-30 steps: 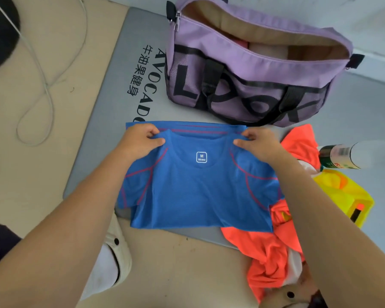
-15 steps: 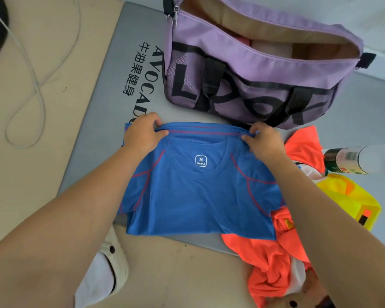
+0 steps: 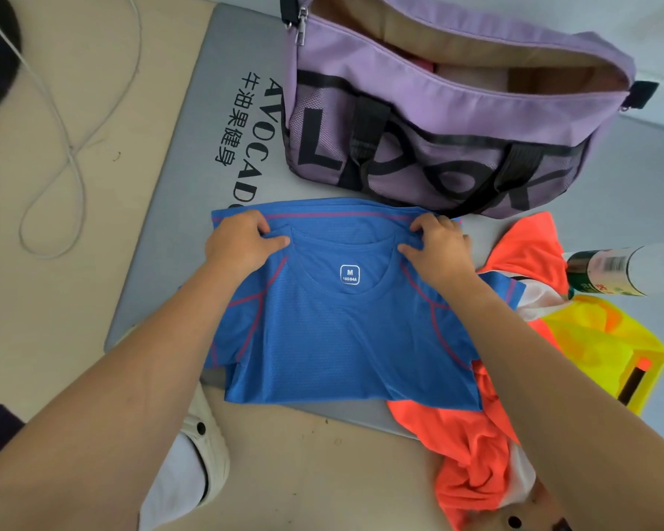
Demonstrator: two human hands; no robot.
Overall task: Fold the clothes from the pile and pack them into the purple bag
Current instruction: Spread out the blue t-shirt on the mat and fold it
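Beige floor [image 3: 73,308] under a grey mat [image 3: 192,208], white cable [image 3: 70,155] looped at left.

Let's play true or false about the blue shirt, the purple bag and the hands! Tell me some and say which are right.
1. Both hands, left hand and right hand, grip the blue shirt by its shoulders. True.
2. The purple bag is zipped closed. False: its top is open.
3. The shirt's tag shows an M. True.
4. The orange clothes lie left of the blue shirt. False: they lie on its right.
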